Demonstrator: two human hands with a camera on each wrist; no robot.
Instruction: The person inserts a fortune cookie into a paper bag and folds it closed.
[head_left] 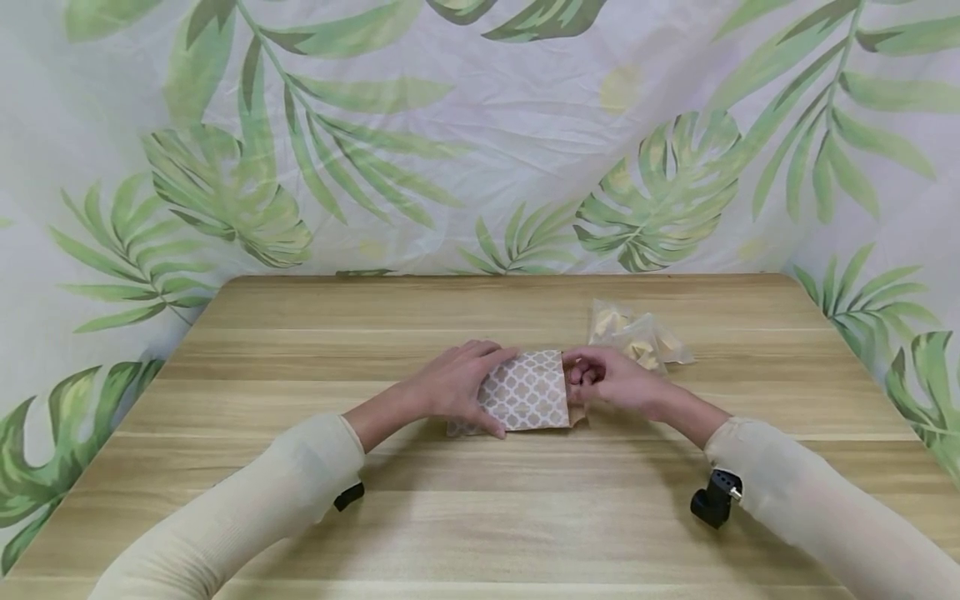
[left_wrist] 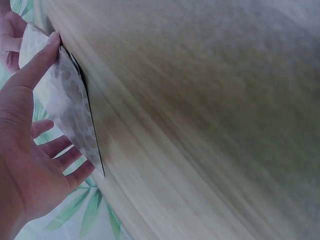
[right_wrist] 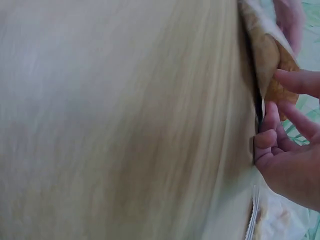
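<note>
A flat paper bag (head_left: 525, 390) with a white and tan lattice pattern lies on its side above the table, its brown inside showing at the right end. My left hand (head_left: 467, 379) grips the bag's closed end, thumb along the near edge and fingers at the far side. At the bag's mouth (right_wrist: 281, 75) is my right hand (head_left: 611, 379), its fingers curled and its thumb and a finger touching the paper edges. What lies deeper inside the bag is hidden.
Behind the right hand, clear plastic bags (head_left: 637, 337) with pale yellow pieces lie on the wooden table (head_left: 480, 517). A leaf-patterned cloth (head_left: 525, 150) hangs along the table's back edge. A black device (head_left: 716, 498) sits under the right wrist.
</note>
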